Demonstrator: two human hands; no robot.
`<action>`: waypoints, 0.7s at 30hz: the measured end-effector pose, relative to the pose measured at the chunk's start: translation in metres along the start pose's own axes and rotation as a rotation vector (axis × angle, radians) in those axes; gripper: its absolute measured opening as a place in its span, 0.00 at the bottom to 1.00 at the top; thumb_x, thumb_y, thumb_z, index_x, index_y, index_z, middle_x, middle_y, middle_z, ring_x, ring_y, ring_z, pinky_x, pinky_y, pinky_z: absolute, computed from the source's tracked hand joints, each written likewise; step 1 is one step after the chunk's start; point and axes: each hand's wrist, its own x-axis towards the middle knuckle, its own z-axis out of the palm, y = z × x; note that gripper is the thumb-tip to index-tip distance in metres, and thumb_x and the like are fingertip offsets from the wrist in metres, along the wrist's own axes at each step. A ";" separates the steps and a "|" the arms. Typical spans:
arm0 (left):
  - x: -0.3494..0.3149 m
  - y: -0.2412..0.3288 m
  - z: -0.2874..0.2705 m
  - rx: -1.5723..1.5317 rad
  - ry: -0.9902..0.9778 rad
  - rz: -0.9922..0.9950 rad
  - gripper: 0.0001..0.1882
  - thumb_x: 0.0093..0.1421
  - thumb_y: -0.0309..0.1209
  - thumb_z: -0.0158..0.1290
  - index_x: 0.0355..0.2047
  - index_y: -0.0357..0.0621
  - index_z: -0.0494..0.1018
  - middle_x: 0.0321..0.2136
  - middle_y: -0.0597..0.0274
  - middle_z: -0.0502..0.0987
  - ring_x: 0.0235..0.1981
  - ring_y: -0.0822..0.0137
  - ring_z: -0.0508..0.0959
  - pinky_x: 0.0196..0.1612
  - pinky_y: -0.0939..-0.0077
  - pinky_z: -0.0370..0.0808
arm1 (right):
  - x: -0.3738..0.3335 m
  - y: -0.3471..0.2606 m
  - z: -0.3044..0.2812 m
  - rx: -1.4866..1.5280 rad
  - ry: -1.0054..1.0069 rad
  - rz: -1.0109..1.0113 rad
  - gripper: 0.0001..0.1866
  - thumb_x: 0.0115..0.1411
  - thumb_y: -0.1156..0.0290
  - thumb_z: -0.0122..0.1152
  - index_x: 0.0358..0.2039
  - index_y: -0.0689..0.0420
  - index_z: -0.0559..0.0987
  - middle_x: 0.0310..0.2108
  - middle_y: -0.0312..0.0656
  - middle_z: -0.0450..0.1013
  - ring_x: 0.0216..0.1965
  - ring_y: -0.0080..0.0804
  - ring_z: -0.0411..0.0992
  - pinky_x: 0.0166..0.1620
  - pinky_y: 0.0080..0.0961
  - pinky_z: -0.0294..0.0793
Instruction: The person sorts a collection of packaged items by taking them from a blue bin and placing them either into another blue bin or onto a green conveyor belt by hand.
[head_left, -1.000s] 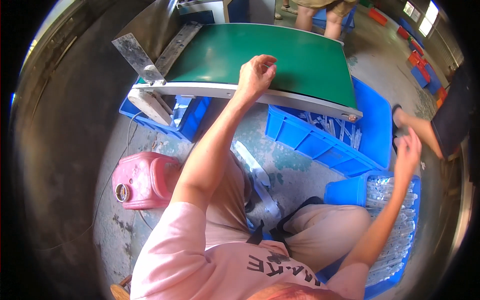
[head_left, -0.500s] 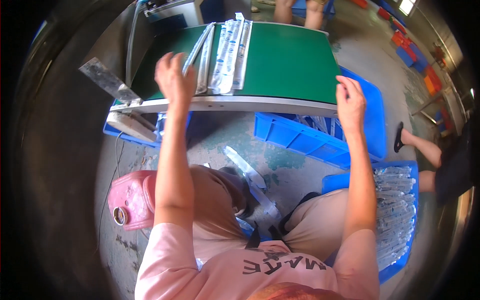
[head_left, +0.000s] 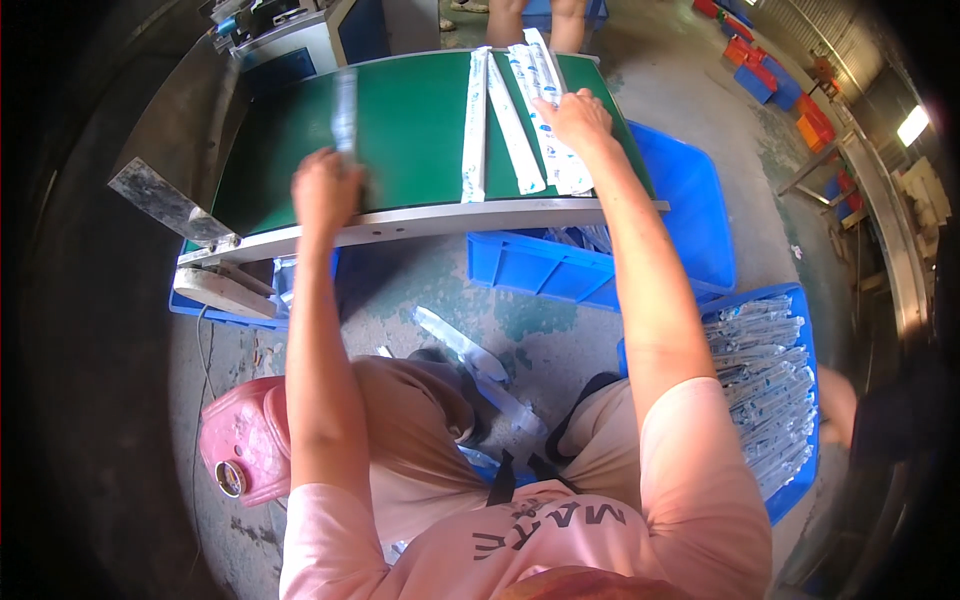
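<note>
On the green conveyor belt [head_left: 415, 120] lie several long, slim packets in white and clear wrapping with blue print. My right hand [head_left: 580, 122] closes over the right-hand bunch of packets [head_left: 562, 165], its thumb side across them. Left of that bunch, a leaning packet [head_left: 515, 135] and an upright one [head_left: 474, 130] lie untouched. Motion blurs my left hand [head_left: 327, 192] at the belt's near left part. Its fingers look closed around the lower end of another slim packet [head_left: 344, 110], also blurred; what is inside the wrappings cannot be made out.
A blue crate [head_left: 540, 268] stands under the belt's right end. Another blue crate [head_left: 797, 400], full of packets, is by my right side. A pink jerrycan [head_left: 245, 440] sits at my left. Loose wrappings [head_left: 465, 345] lie on the floor. A metal plate [head_left: 165, 200] juts from the belt's left end.
The packets have shifted right along the belt. My right hand has come from the belt's right end onto the bunch. A further packet has appeared at my left hand, which has moved slightly nearer.
</note>
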 end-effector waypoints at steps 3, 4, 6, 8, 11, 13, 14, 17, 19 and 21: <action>-0.008 0.093 0.006 -0.054 -0.241 0.182 0.23 0.48 0.44 0.55 0.34 0.34 0.73 0.43 0.47 0.72 0.48 0.50 0.69 0.51 0.56 0.63 | -0.003 -0.036 0.006 0.009 -0.057 -0.088 0.37 0.49 0.37 0.53 0.45 0.61 0.75 0.51 0.53 0.63 0.52 0.47 0.62 0.52 0.37 0.65; -0.018 0.104 0.015 -0.077 -0.144 0.347 0.29 0.49 0.49 0.53 0.40 0.34 0.71 0.47 0.47 0.69 0.53 0.49 0.65 0.55 0.52 0.57 | -0.008 -0.054 0.005 -0.004 -0.089 -0.132 0.37 0.48 0.38 0.55 0.45 0.60 0.75 0.52 0.53 0.62 0.53 0.47 0.62 0.52 0.37 0.65; -0.027 0.127 0.019 -0.175 -0.189 0.414 0.33 0.50 0.52 0.52 0.46 0.35 0.69 0.50 0.49 0.67 0.57 0.50 0.60 0.58 0.52 0.52 | -0.014 -0.078 0.005 -0.009 -0.148 -0.193 0.34 0.45 0.43 0.61 0.45 0.57 0.75 0.52 0.54 0.62 0.53 0.49 0.62 0.52 0.36 0.65; -0.027 0.132 0.013 -0.246 -0.230 0.406 0.29 0.51 0.48 0.54 0.46 0.38 0.70 0.49 0.49 0.69 0.57 0.51 0.61 0.58 0.53 0.52 | -0.013 -0.082 -0.004 -0.023 -0.211 -0.231 0.28 0.44 0.55 0.65 0.44 0.57 0.75 0.47 0.51 0.69 0.49 0.44 0.67 0.50 0.33 0.69; -0.016 0.127 0.010 -0.652 -0.320 0.210 0.17 0.54 0.38 0.54 0.38 0.36 0.74 0.38 0.54 0.76 0.44 0.58 0.73 0.51 0.67 0.65 | -0.025 -0.076 -0.010 -0.020 -0.230 -0.236 0.25 0.43 0.61 0.65 0.42 0.57 0.75 0.43 0.49 0.72 0.47 0.42 0.70 0.48 0.33 0.70; -0.014 0.134 0.002 -0.907 -0.318 -0.200 0.17 0.56 0.38 0.53 0.37 0.35 0.74 0.37 0.56 0.76 0.40 0.62 0.75 0.48 0.75 0.67 | -0.034 -0.057 -0.004 0.090 -0.077 -0.259 0.23 0.38 0.64 0.64 0.36 0.64 0.76 0.36 0.57 0.73 0.41 0.49 0.72 0.44 0.37 0.72; -0.013 0.128 0.008 -1.044 -0.224 -0.237 0.17 0.57 0.38 0.52 0.39 0.37 0.73 0.39 0.57 0.76 0.42 0.63 0.74 0.46 0.75 0.69 | -0.046 -0.053 -0.011 0.158 -0.115 -0.260 0.23 0.38 0.64 0.65 0.35 0.64 0.76 0.35 0.57 0.73 0.39 0.48 0.73 0.43 0.36 0.72; -0.007 0.104 0.028 -1.784 -0.060 -0.567 0.23 0.59 0.43 0.49 0.49 0.42 0.65 0.45 0.60 0.71 0.46 0.64 0.71 0.47 0.70 0.68 | -0.113 -0.037 -0.010 0.472 -0.111 -0.285 0.23 0.36 0.66 0.66 0.35 0.64 0.75 0.29 0.54 0.74 0.32 0.42 0.74 0.38 0.29 0.74; -0.015 0.113 -0.006 -1.819 -0.160 -0.419 0.27 0.61 0.50 0.40 0.53 0.43 0.60 0.49 0.55 0.66 0.51 0.58 0.66 0.55 0.60 0.62 | -0.189 -0.022 -0.008 1.003 -0.258 -0.378 0.21 0.40 0.69 0.65 0.36 0.63 0.73 0.30 0.42 0.74 0.32 0.27 0.71 0.37 0.24 0.72; -0.020 0.160 -0.019 -1.933 -0.228 -0.551 0.29 0.62 0.48 0.40 0.55 0.40 0.58 0.53 0.52 0.64 0.54 0.56 0.64 0.57 0.61 0.61 | -0.263 0.002 0.010 1.310 -0.414 -0.227 0.22 0.48 0.70 0.63 0.43 0.64 0.69 0.38 0.40 0.71 0.38 0.26 0.68 0.41 0.23 0.70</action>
